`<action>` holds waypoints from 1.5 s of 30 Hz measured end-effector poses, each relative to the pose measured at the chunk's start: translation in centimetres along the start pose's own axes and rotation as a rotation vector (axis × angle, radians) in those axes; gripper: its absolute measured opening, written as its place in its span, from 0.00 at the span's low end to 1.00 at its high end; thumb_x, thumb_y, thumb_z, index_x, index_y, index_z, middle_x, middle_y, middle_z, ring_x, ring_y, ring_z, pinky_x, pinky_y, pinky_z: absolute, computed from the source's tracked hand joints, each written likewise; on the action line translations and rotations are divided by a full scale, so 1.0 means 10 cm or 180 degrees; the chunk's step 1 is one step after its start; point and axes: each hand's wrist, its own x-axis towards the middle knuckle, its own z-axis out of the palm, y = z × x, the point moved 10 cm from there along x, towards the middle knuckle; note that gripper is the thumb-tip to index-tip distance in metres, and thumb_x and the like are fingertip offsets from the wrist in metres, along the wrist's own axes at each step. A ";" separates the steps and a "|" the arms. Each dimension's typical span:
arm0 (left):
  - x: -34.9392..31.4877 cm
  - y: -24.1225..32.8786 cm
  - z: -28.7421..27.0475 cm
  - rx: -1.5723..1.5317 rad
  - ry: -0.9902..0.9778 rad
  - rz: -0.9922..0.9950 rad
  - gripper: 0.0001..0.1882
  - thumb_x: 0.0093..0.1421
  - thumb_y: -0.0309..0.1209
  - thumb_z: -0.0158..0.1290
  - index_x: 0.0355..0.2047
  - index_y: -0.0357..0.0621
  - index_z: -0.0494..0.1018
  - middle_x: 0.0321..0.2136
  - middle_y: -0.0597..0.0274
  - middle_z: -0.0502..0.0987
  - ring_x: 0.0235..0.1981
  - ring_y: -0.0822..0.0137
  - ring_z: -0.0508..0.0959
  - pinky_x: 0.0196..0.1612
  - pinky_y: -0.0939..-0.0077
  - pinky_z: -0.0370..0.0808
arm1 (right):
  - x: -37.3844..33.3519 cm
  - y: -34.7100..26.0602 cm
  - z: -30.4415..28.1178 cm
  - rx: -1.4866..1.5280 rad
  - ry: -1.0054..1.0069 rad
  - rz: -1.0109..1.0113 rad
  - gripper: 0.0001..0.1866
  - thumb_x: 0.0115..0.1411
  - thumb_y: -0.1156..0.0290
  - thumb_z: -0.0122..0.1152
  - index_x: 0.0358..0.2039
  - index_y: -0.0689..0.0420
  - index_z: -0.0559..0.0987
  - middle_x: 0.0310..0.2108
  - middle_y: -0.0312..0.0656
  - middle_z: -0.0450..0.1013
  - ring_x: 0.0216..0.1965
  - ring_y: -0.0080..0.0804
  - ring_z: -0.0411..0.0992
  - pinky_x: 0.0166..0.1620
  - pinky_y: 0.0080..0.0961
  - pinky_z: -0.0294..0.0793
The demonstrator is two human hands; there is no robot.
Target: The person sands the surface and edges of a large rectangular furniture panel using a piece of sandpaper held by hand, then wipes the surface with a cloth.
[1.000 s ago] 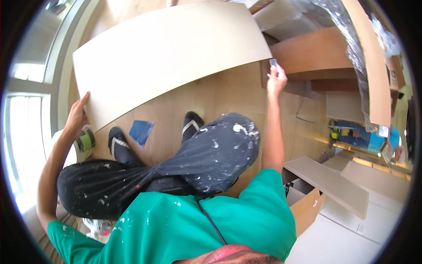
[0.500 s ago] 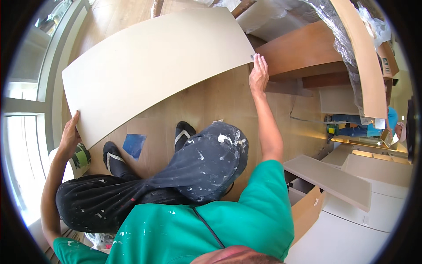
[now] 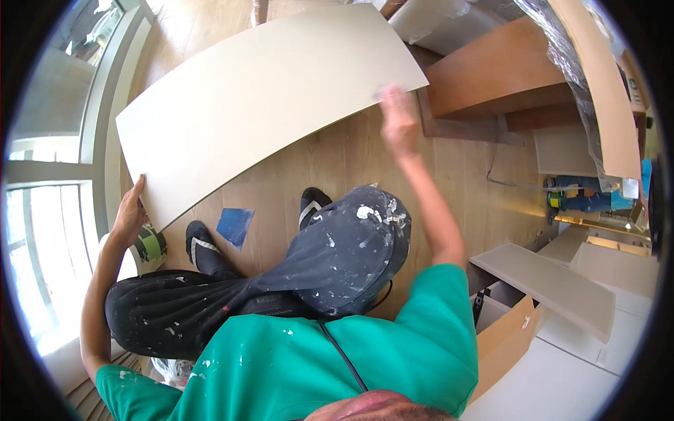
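Observation:
A large pale beige panel [image 3: 267, 91] stretches across the space in front of my legs. My left hand [image 3: 128, 212] grips its left end by the near corner, with the thumb on the face and the other fingers partly hidden behind it. Near the right end, my right hand [image 3: 399, 126] is at the panel's long near edge, blurred by motion. Its fingers look closed around a small greyish thing [image 3: 382, 92], too smeared to name. A blue square sheet [image 3: 236, 226] lies on the wooden floor between the panel and my legs.
A green-and-white bucket [image 3: 151, 247] stands by the window frame [image 3: 88, 168] at left. Brown wooden boards [image 3: 491, 67] and a plastic-wrapped pale board [image 3: 597, 84] are at right. Another panel [image 3: 547, 284] rests over an open box [image 3: 509, 344]. Another person [image 3: 590, 196] is at far right.
My right hand has slid left along the panel's near edge, away from the right corner. My left hand keeps its grip. The whole view has shifted slightly.

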 end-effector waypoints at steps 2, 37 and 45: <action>0.00 0.07 0.13 -0.0068 0.0080 0.0026 0.41 0.73 0.62 0.40 0.62 0.32 0.67 0.43 0.52 0.79 0.36 0.70 0.80 0.38 0.73 0.78 | -0.09 0.82 -0.08 -0.0369 -0.0089 0.0601 0.25 0.65 0.85 0.46 0.62 0.63 0.76 0.65 0.52 0.71 0.69 0.48 0.65 0.73 0.45 0.61; -0.02 0.07 0.04 -0.0519 -0.0489 -0.0421 0.34 0.75 0.58 0.42 0.60 0.39 0.69 0.41 0.59 0.80 0.36 0.69 0.81 0.36 0.74 0.80 | -0.26 -0.61 0.33 0.1340 0.1209 0.0240 0.27 0.67 0.86 0.41 0.66 0.67 0.70 0.69 0.61 0.64 0.73 0.55 0.59 0.75 0.50 0.53; -0.03 0.25 -0.06 -0.0453 0.0335 -0.0041 0.29 0.74 0.55 0.47 0.57 0.39 0.73 0.37 0.65 0.79 0.33 0.76 0.78 0.32 0.79 0.76 | 0.09 0.94 -0.09 0.0372 0.1444 0.0986 0.32 0.63 0.89 0.41 0.69 0.67 0.65 0.71 0.58 0.60 0.74 0.55 0.55 0.75 0.51 0.54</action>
